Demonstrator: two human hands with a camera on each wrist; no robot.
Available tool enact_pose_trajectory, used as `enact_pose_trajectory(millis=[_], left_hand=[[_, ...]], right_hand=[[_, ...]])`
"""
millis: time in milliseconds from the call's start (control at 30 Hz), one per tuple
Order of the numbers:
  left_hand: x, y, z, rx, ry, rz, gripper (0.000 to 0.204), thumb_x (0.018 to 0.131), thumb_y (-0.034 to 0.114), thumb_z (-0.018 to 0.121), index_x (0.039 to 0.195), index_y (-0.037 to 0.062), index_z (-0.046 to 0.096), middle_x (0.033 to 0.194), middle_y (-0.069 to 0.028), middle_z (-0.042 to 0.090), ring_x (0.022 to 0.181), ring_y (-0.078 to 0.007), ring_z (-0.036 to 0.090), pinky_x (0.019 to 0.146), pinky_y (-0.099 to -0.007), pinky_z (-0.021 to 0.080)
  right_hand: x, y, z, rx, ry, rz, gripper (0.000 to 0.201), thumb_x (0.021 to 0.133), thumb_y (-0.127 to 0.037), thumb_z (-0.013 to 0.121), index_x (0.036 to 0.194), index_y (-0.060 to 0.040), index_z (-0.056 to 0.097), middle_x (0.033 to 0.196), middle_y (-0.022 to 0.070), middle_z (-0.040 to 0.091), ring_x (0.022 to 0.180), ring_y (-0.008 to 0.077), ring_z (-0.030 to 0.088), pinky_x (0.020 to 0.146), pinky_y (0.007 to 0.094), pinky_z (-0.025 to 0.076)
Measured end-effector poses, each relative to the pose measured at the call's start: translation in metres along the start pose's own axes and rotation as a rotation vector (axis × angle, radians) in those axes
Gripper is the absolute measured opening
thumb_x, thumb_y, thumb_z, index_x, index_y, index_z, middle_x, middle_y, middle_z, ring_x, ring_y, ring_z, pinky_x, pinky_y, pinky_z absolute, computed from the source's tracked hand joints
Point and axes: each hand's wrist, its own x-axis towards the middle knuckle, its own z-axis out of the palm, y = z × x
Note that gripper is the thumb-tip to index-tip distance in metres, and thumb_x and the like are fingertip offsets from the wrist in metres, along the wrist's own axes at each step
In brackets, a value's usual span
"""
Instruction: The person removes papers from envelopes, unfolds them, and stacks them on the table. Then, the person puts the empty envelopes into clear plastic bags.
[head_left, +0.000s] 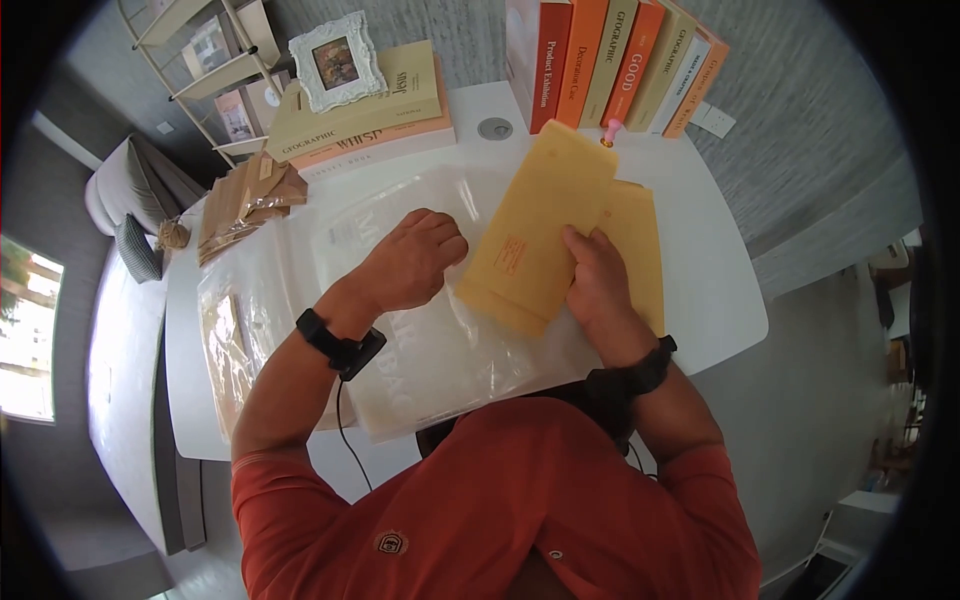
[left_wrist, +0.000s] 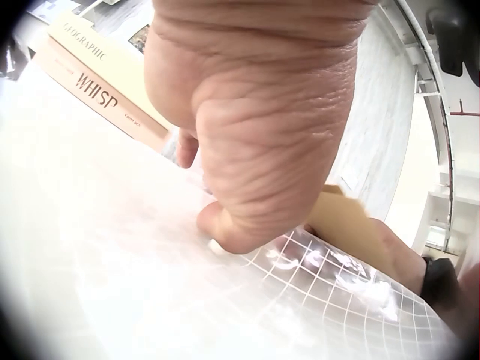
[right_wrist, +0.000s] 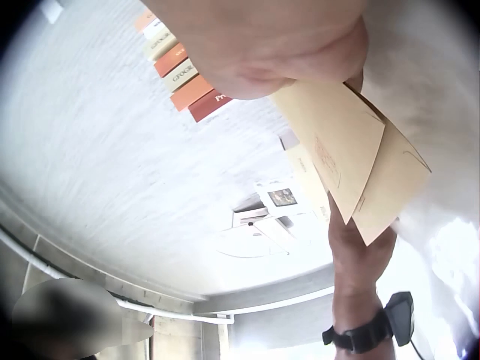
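Note:
My right hand (head_left: 600,280) grips yellow-brown paper envelopes, with the thumb on the front one (head_left: 530,230), which has red print. A second envelope (head_left: 640,230) fans out behind it, and both overlap in the right wrist view. On the table lies a large clear plastic bag (head_left: 430,350) with pale lettering. Over it, my left hand (head_left: 415,260) has its fingers curled. In the left wrist view the thumb tip meets clear plastic with a white grid (left_wrist: 315,262), apparently pinching its edge; the other fingertips are mostly hidden. The front envelope's lower left corner is close to this hand.
More clear packaging (head_left: 235,330) lies at the left of the white table (head_left: 720,290). Behind it are brown paper packets (head_left: 250,200), stacked books (head_left: 370,125) bearing a white picture frame (head_left: 338,62), and a row of upright books (head_left: 610,70). A small pink object (head_left: 612,130) stands before those.

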Motion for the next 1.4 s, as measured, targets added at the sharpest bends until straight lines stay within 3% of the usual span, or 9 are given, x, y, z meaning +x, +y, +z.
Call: enact_pose_trajectory(millis=[267,367,600,700,800,867,1067,1200,1400], left_hand=[[0.009,0.012,-0.035,0.079,0.130,0.045,0.022,0.075,-0.001,0.070,0.095,0.0080,0.067,0.095,-0.0041,0.062,0.106,-0.0255,0.057,0.098,-0.0391,0.047],[0.021,0.017,-0.039,0.106,0.187,0.050,0.019,0.077,0.002,0.069,0.095,0.0077,0.067,0.095,-0.0036,0.062,0.106,-0.0251,0.057,0.098,-0.0397,0.047],[0.056,0.053,-0.051,0.045,0.428,0.112,0.039,0.078,0.010,0.073,0.116,0.0077,0.066,0.124,-0.0117,0.059,0.124,-0.0317,0.053,0.107,-0.0424,0.044],[-0.012,0.037,-0.072,-0.007,0.570,-0.285,0.062,0.083,0.015,0.078,0.138,0.0048,0.053,0.140,-0.0168,0.052,0.129,-0.0353,0.052,0.107,-0.0437,0.045],[-0.086,0.021,-0.068,-0.529,0.511,-1.045,0.061,0.096,0.026,0.068,0.143,-0.0056,0.045,0.134,-0.0187,0.059,0.120,-0.0268,0.060,0.100,-0.0399,0.050],[-0.102,0.022,-0.056,-1.082,0.472,-1.178,0.055,0.097,0.030,0.068,0.136,-0.0054,0.053,0.123,-0.0154,0.066,0.110,-0.0220,0.063,0.091,-0.0340,0.052],[-0.072,0.060,-0.040,-1.468,0.594,-0.841,0.029,0.105,0.019,0.057,0.124,-0.0020,0.064,0.108,-0.0056,0.072,0.095,-0.0138,0.068,0.087,-0.0306,0.054],[-0.065,0.080,-0.029,-1.361,0.875,-0.424,0.026,0.104,0.016,0.058,0.122,0.0004,0.066,0.112,-0.0054,0.071,0.101,-0.0131,0.065,0.089,-0.0307,0.052],[-0.064,0.079,-0.011,-1.204,0.869,-0.449,0.026,0.104,0.017,0.059,0.123,0.0010,0.067,0.115,-0.0036,0.070,0.104,-0.0109,0.061,0.093,-0.0282,0.047]], right_hand=[[0.013,-0.021,-0.006,-0.424,-0.181,-0.153,0.025,0.101,-0.011,0.053,0.120,0.0038,0.057,0.108,0.0063,0.065,0.091,0.0110,0.063,0.079,0.0268,0.053],[-0.005,-0.036,0.012,-0.396,-0.303,0.252,0.023,0.100,-0.009,0.052,0.119,0.0032,0.058,0.105,0.0051,0.065,0.084,0.0092,0.060,0.075,0.0269,0.052],[0.011,-0.022,0.011,-0.672,-0.540,0.542,0.034,0.099,-0.009,0.058,0.132,0.0006,0.056,0.116,0.0085,0.067,0.099,0.0150,0.067,0.087,0.0320,0.057],[0.011,-0.011,0.004,-0.239,-0.619,0.506,0.039,0.099,-0.009,0.062,0.136,-0.0007,0.055,0.122,0.0088,0.067,0.105,0.0162,0.067,0.092,0.0328,0.056],[0.011,-0.011,0.006,-0.165,-0.655,0.476,0.038,0.099,-0.009,0.062,0.136,-0.0018,0.056,0.124,0.0075,0.066,0.109,0.0161,0.065,0.096,0.0335,0.054],[0.015,-0.008,0.009,-0.196,-0.708,0.486,0.036,0.100,-0.008,0.061,0.136,-0.0024,0.057,0.126,0.0069,0.066,0.112,0.0158,0.063,0.100,0.0343,0.052],[-0.008,-0.047,0.042,-0.647,-0.762,-0.134,0.031,0.104,-0.013,0.055,0.134,-0.0039,0.059,0.122,0.0034,0.066,0.111,0.0132,0.061,0.100,0.0308,0.047],[0.013,-0.007,0.000,-0.340,-0.728,-0.211,0.030,0.106,-0.022,0.051,0.129,-0.0057,0.062,0.113,0.0047,0.066,0.096,0.0182,0.062,0.088,0.0311,0.050],[0.017,-0.031,0.012,-1.138,-1.076,-0.419,0.031,0.105,-0.028,0.051,0.124,-0.0067,0.065,0.110,0.0096,0.067,0.094,0.0283,0.064,0.085,0.0363,0.054]])
